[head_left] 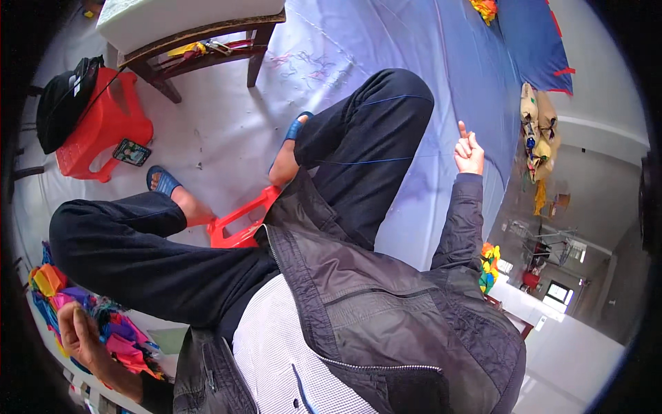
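Note:
My right hand [469, 153] is raised out to the right, its forefinger stretched out and the other fingers curled in. A thin blue thread [376, 161] runs across my dark trousers towards that hand and seems to end in its grip. Another stretch of blue line crosses higher on the same knee. At the lower left, my left hand [81, 339] is closed, fingers folded against the thumb; what it holds, if anything, does not show. Beside it lies a heap of brightly coloured cloth [124, 338].
I sit by a red plastic stool [238, 221]. A second red stool [110, 121] bears a black bag [65, 103] and a phone [132, 152]. A wooden stool with a white top [186, 24] stands ahead. Pale blue sheeting [414, 41] spreads to the right; thread scraps lie on it.

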